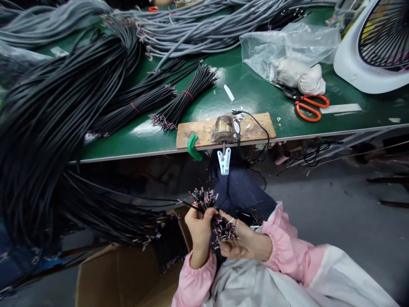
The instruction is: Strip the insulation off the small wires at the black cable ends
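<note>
Both hands are close together over my lap, below the table edge. My left hand is closed, thumb and fingers pinching black cables near their stripped ends. My right hand curls round the lower side of a bundle of black cables, whose red, white and green wire ends point outward. A loose black cable runs from the left into my left hand. Just above the hands, a light blue clip hangs from the shaft of a small motor on a wooden board.
Long black cables drape over the table's left side toward a cardboard box. Grey cables lie at the back. Tied bundles, orange-handled scissors, a plastic bag and a fan are on the green table.
</note>
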Demonstrator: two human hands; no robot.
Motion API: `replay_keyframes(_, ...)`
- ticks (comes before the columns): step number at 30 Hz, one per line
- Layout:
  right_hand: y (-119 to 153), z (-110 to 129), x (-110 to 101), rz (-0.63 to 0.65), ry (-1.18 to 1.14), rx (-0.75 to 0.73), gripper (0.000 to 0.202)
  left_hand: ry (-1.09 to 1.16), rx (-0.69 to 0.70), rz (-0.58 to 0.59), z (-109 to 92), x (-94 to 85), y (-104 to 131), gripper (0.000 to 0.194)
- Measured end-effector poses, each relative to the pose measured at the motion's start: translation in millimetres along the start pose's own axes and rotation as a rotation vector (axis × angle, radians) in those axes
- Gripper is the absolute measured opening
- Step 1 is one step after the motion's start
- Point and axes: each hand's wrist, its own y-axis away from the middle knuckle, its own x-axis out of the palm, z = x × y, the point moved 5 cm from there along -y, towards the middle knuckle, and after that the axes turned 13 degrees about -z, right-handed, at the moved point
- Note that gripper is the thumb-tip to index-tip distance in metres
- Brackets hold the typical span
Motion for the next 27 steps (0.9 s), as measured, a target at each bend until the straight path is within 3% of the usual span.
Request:
replay_keyframes(2, 1, -6, -7, -0.102, 0.122, -0.025, 0.075, 0.008, -0.034, -0.021, 1, -1.0, -1, 0.033)
replay_keyframes(6, 30, 21, -25, -0.466, 0.399, -0.598, 0.028, -0.002, -0.065, -0.077, 0, -3.1, 0, 0.038)
replay_keyframes(7, 39, 26, -24, -0.466, 0.440, -0.681, 0.031, -0.007, -0.062, -0.106, -1, -3.7, 1, 0.039)
replay_keyframes(9, 49, 32, -19, -0.409, 0.514, -0.754, 0.062, -0.017, -0.045, -0.179, 0, -4.4, 5, 0.040)
replay_keyframes(11, 56, 39, -15, -0.465, 0.593, -0.863, 0.074, -0.021, -0.023, -0.259, 2, -4.4, 12, 0.042)
replay_keyframes(15, 63, 54, -9, -0.733, 0.657, -1.110, 0.041, -0.030, -0.015, -0.335, 13, -2.1, 28, 0.040)
replay_keyframes(19, 69, 64, -3, -0.842, 0.764, -1.263, 0.018, -0.051, -0.027, -0.337, 24, -2.4, 35, 0.037)
replay_keyframes(23, 79, 70, 1, -0.943, 0.901, -1.407, 0.030, -0.070, -0.006, -0.282, 22, -0.2, 34, 0.038)
replay_keyframes(27, 79, 72, 0, -0.944, 0.904, -1.476, 0.041, -0.089, 0.029, -0.220, 13, 6.2, 35, 0.043)
